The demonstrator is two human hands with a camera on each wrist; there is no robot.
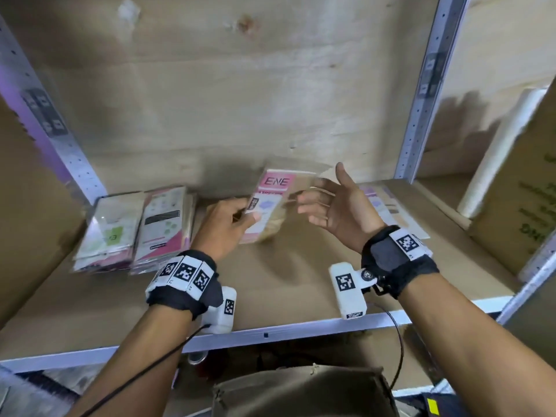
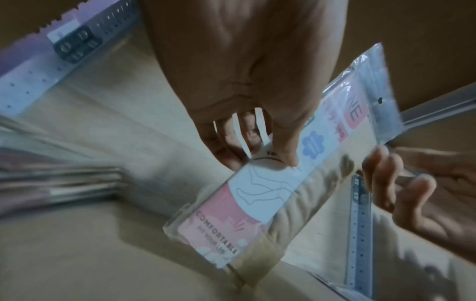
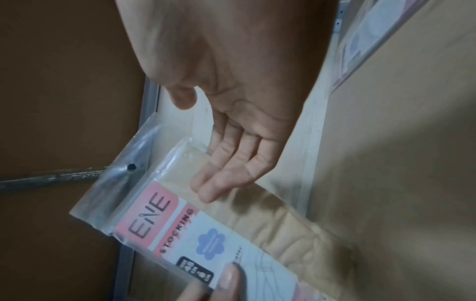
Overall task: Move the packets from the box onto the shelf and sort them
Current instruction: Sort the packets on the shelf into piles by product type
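Observation:
My left hand (image 1: 246, 219) holds a clear stocking packet (image 1: 267, 200) with a pink "ENE" label upright over the middle of the shelf (image 1: 270, 335). In the left wrist view its thumb (image 2: 285, 146) presses the packet (image 2: 257, 203) in front, with the fingers behind. My right hand (image 1: 320, 189) is spread just right of the packet. In the right wrist view its straight fingers (image 3: 224, 169) lie at the upper beige part of the packet (image 3: 206, 234); I cannot tell whether they touch. Below the shelf sits the brown box (image 1: 301, 389).
Two stacks of packets (image 1: 111, 230) (image 1: 165, 224) lie at the shelf's left end. More packets (image 1: 388, 206) lie flat behind my right hand. A cardboard carton (image 1: 517, 212) and a white roll (image 1: 493, 158) stand at the right. Metal uprights (image 1: 421, 100) frame the bay.

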